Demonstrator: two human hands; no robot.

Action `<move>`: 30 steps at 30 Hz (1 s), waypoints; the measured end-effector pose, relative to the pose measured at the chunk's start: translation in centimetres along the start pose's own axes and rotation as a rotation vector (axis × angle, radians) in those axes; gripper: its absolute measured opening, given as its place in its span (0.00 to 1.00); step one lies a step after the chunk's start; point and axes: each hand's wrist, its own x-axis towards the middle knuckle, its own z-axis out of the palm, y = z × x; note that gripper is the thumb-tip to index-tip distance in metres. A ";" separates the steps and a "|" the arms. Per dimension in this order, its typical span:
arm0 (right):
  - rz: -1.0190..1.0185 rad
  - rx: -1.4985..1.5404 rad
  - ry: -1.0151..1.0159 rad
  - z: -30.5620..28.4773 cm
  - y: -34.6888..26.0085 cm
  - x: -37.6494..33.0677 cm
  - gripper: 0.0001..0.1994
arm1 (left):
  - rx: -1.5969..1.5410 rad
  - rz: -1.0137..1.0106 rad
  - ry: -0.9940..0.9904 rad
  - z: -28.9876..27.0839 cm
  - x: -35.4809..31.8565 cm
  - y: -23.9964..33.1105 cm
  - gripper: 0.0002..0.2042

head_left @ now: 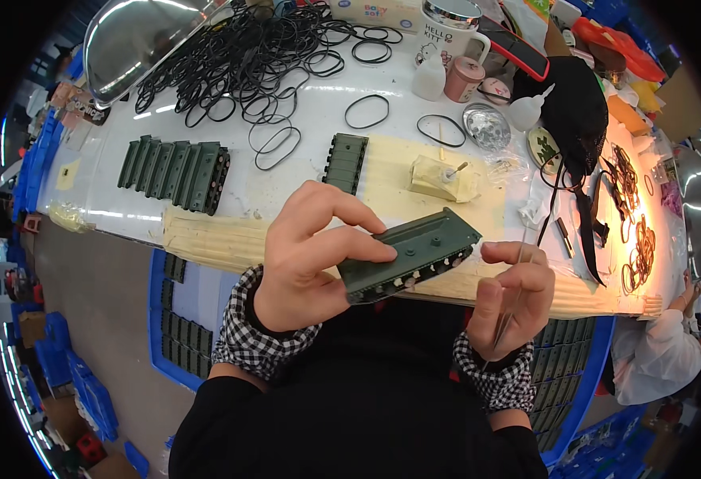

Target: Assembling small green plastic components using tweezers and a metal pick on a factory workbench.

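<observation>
My left hand (306, 259) grips a dark green toy tank hull (414, 249) by its left end, tilted above the table's near edge. A row of small wheels, some pale, runs along the hull's near side. Close by its right end, my right hand (516, 295) is closed around slim metal tweezers (512, 299), which cross the palm. The right fingers look apart from the hull. Beyond the left hand, another green tank part (345, 163) lies on the table. A row of similar green hulls (173, 173) stands at the left.
Black rubber bands (263, 56) are heaped at the back. A yellowish block (438, 177) with a small stick sits mid-table. A white mug (449, 36), a pink jar (464, 78) and a phone (514, 48) stand farther back. Blue trays (156, 311) of green parts flank me below.
</observation>
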 end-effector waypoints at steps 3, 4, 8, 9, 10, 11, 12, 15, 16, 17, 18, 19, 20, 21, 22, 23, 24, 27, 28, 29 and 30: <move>-0.041 0.043 -0.098 1.7 0.1 0.4 0.09 | -0.215 -0.041 -0.049 0.9 0.2 -0.5 0.10; -0.046 0.023 -0.114 2.1 0.2 0.6 0.09 | -0.256 -0.095 -0.066 1.2 -0.1 -0.6 0.10; -0.061 -0.011 -0.136 2.7 0.3 0.6 0.12 | -0.381 -0.203 -0.118 2.1 -0.7 -1.2 0.09; -0.073 -0.012 -0.131 2.7 0.2 0.7 0.12 | -0.422 -0.212 -0.116 2.2 -0.8 -1.5 0.09; -0.084 -0.012 -0.127 2.7 0.2 0.6 0.13 | -0.462 -0.221 -0.115 2.3 -0.9 -1.6 0.09; -0.086 0.000 -0.136 2.7 0.0 0.6 0.13 | -0.482 -0.240 -0.119 2.4 -1.1 -1.7 0.08; -0.089 0.011 -0.145 2.6 -0.4 0.8 0.14 | -0.502 -0.257 -0.124 2.4 -1.1 -1.7 0.08; -0.088 0.030 -0.144 2.7 -1.0 0.9 0.14 | -0.524 -0.276 -0.129 2.4 -1.2 -1.8 0.08; -0.086 0.035 -0.139 2.8 -1.1 0.9 0.14 | -0.524 -0.277 -0.130 2.4 -1.2 -1.8 0.08; -0.080 0.025 -0.138 2.9 -1.1 0.9 0.14 | -0.514 -0.264 -0.131 2.4 -1.2 -1.9 0.08; -0.072 0.015 -0.137 3.0 -1.1 0.8 0.14 | -0.505 -0.252 -0.133 2.4 -1.3 -2.1 0.08; -0.064 0.005 -0.136 3.1 -1.0 0.8 0.14 | -0.495 -0.240 -0.135 2.5 -1.3 -2.2 0.08; -0.068 -0.001 -0.130 3.2 -1.0 0.8 0.14 | -0.482 -0.226 -0.129 2.5 -1.3 -2.3 0.07; -0.071 -0.007 -0.125 3.4 -0.9 0.8 0.14 | -0.470 -0.213 -0.122 2.5 -1.4 -2.4 0.07; -0.074 -0.013 -0.121 3.5 -0.8 0.7 0.14 | -0.458 -0.200 -0.115 2.6 -1.5 -2.5 0.06; -0.087 -0.012 -0.132 3.7 -0.7 0.8 0.14 | -0.485 -0.212 -0.111 2.6 -1.7 -2.6 0.06; -0.101 -0.006 -0.148 3.9 -0.6 0.9 0.14 | -0.509 -0.228 -0.104 2.5 -1.9 -2.8 0.07; -0.109 0.005 -0.198 3.7 -1.2 1.7 0.15 | -0.356 -0.105 -0.045 0.7 -2.1 -3.6 0.10; -0.102 0.010 -0.214 3.5 -1.4 1.9 0.15 | -0.239 -0.088 -0.024 -0.4 -2.4 -3.8 0.12; -0.071 0.042 -0.207 3.2 -1.2 1.7 0.15 | -0.119 -0.074 0.002 -1.5 -2.6 -3.9 0.14; -0.069 0.038 -0.157 3.4 -0.9 1.5 0.14 | -0.012 -0.056 0.026 -2.4 -2.8 -4.4 0.16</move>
